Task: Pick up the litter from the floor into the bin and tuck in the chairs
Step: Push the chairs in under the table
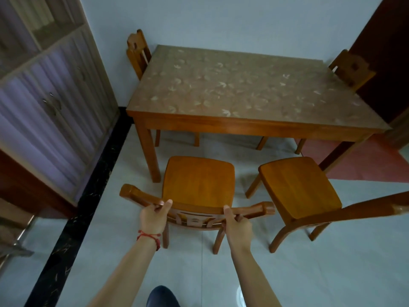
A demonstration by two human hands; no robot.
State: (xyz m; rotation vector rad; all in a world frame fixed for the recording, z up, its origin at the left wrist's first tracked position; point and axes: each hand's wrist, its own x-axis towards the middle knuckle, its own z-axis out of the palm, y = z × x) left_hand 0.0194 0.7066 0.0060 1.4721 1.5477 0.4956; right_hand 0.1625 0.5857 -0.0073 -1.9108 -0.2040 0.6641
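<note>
A wooden chair (198, 180) stands in front of the table (243, 89), its seat clear of the table's near edge. My left hand (153, 217) and my right hand (238, 224) both grip the top rail of its backrest, one toward each end. A second wooden chair (298, 187) stands to the right, also pulled out from the table, its backrest reaching the frame's right edge. No litter or bin is in view.
Two more chairs sit pushed in at the table's left end (137, 54) and right end (352, 69). A tall cabinet (51, 103) lines the left wall beside a black floor strip (88, 196). A red mat (367, 162) lies at the right.
</note>
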